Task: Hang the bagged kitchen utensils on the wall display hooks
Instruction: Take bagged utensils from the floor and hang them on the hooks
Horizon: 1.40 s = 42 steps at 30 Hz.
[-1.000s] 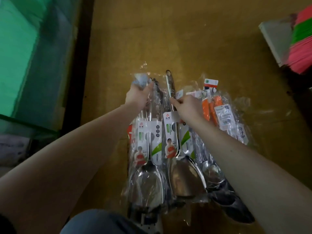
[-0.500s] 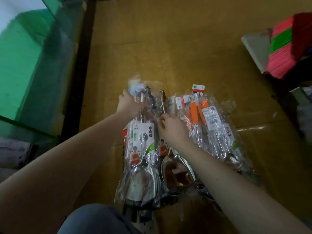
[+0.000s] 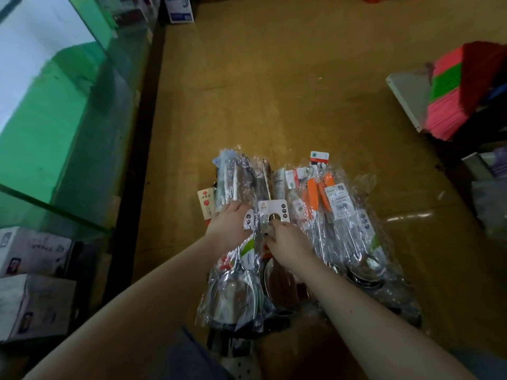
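Lying on the brown floor, a pile of bagged kitchen utensils is seen from above, with both bare forearms reaching in from the near edge. The left hand is laid over the left-hand bundle of bagged steel spatulas, its fingers curled onto the plastic wrap; whether the bundle is truly gripped cannot be told. The right hand is closed around the middle of 1 bagged spatula, just below its white header card, which is pinched between thumb and fingers. To the right of this, a bundle with orange-handled utensils and steel ladles is spread on the floor, a small card label showing at its far end. None of the bags is hung on anything. A green glass-fronted counter is seen along the left, with cardboard boxes stacked at its near end. At the far right, a stack of pink and green goods rests on a pale shelf.
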Available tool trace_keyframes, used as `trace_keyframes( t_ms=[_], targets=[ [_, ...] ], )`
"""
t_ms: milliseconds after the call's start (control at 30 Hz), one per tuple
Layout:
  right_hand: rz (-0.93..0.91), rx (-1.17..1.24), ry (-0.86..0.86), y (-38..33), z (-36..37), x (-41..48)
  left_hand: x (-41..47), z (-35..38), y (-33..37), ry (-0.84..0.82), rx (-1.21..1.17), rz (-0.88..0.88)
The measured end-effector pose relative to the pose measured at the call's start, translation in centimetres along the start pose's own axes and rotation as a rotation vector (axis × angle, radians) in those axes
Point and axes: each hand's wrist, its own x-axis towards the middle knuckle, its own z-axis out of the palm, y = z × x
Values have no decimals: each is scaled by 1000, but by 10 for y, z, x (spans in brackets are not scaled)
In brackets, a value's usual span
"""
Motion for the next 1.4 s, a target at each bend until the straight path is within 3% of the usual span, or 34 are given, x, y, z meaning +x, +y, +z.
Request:
trace_keyframes(
  t_ms=[167, 467, 600, 800, 1033, 1400],
  targets=[
    [39, 108, -2, -40, -74, -46, -40, -86, 36, -92, -33, -58],
    [30, 152, 68, -139, -300, -152, -151, -326, 134, -214, -220, -6],
    [24, 183, 81, -179, -398, -206, -206, -418, 177, -182, -270, -14],
    [-14, 471, 260, -202, -492, -260, -250, -493, 217, -18, -425, -21],
    [-39, 686, 372, -210, -523, -288, -271, -510, 243, 154, -650, -16],
    [106, 701, 420, -250, -481, -231, -229, -513, 169, 92, -649, 30]
  ],
)
